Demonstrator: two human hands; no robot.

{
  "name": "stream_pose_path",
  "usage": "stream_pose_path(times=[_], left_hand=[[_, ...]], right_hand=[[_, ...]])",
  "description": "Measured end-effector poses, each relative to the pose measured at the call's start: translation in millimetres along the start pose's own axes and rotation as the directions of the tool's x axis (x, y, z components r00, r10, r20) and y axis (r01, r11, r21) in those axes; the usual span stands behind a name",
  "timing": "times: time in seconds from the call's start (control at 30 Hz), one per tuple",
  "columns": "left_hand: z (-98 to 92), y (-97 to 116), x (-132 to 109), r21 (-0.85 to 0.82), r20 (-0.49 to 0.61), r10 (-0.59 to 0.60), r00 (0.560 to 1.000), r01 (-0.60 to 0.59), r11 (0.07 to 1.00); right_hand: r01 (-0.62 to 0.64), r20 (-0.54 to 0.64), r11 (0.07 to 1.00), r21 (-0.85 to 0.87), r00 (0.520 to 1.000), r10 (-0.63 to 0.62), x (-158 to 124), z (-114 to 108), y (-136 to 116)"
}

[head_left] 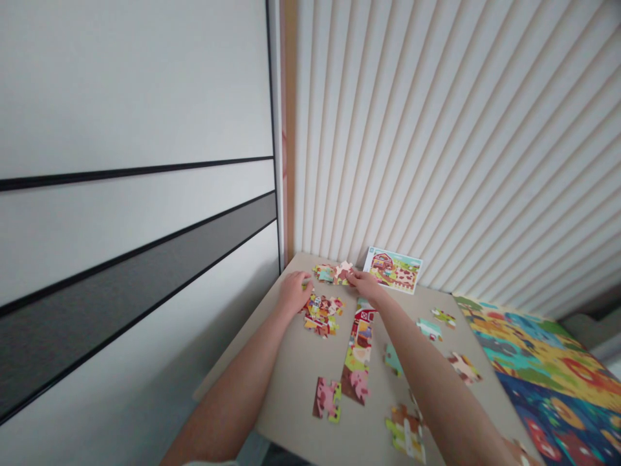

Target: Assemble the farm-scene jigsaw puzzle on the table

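Left hand (pixel 294 294) is curled, fingertips on a small puzzle piece (pixel 306 282), right hand (pixel 363 285) touching a pink piece (pixel 343 272) just ahead; can't tell if either's gripping. More pieces (pixel 323 315) sit right below both, on the table (pixel 286 388).

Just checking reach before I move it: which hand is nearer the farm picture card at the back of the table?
The right hand is nearer, just left of the farm picture card. The left hand lies farther left, with puzzle pieces between it and the card.
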State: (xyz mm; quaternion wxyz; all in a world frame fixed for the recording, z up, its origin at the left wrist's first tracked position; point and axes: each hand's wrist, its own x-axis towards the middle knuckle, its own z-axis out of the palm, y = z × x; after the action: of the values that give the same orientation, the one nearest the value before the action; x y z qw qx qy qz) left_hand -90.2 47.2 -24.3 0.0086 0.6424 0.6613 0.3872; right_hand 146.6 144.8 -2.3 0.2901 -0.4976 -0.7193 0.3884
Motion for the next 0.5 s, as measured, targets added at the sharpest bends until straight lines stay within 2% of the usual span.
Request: stream_pose_path(times=[0.07,0.17,0.33,0.4,0.5], left_hand=[[-0.3,6,0,-0.094,-0.007,0.031,0.999,-0.032,0.995],[-0.6,16,-1,-0.328,0.005,0.055,0.998,-0.050,0.943],[0.8,24,-4,-0.585,0.137,0.026,0.990,0.060,0.809],[1.7,23,-2,-0.652,0.153,0.014,0.988,0.090,0.752],[2.6,15,4,-0.734,0.081,-0.077,0.994,0.112,0.669]], right_hand=[[0.018,0.039,0.999,0.046,0.999,-0.019,-5,-4,0],[0.079,0.138,0.988,0.129,0.986,-0.097,-12,-2,-5],[0.149,0.293,0.981,0.126,0.939,-0.181,-18,8,-15],[0.175,0.276,0.978,0.111,0.940,-0.199,-16,11,-18],[0.194,0.175,0.976,0.100,0.962,-0.209,-14,16,-20]])
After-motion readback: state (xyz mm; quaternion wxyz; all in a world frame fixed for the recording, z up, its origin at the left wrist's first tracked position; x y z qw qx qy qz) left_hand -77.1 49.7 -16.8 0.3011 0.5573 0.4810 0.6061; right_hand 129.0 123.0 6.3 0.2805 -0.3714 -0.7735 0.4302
